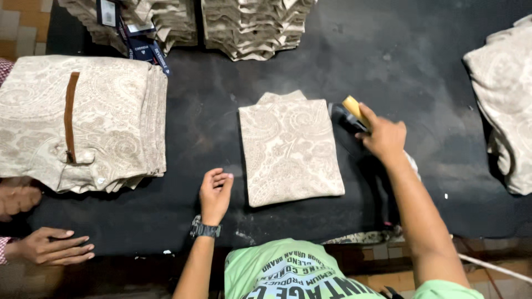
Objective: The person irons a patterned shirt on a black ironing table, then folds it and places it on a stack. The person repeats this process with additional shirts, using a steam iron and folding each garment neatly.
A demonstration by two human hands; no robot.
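Folded shirt (290, 149): beige cloth with a pale paisley print, pressed into a flat, upright rectangle, a collar edge peeking out at its top; lies near the middle of the dark worktop (410, 72), apart from all other garments. Iron (350, 115): dark body with a tan handle, just beside the shirt's upper right corner, touching or nearly touching its edge. Right hand (383, 135): fingers closed around the iron's handle, forearm running down to the lower right. Left hand (215, 191): fingers loosely curled, holding nothing, resting on the worktop just left of the shirt's lower edge; a dark watch (205, 228) on the wrist. Stack (83, 119): same printed shirts piled at the left, a brown strip along the top one. Further piles (252, 27) of the same cloth at the far edge, with dark hang tags (145, 47) on the left one. Loose shirt (504, 99): same print, lying at the right edge. Another person's hands (52, 246) rest at the lower left, near the stack.
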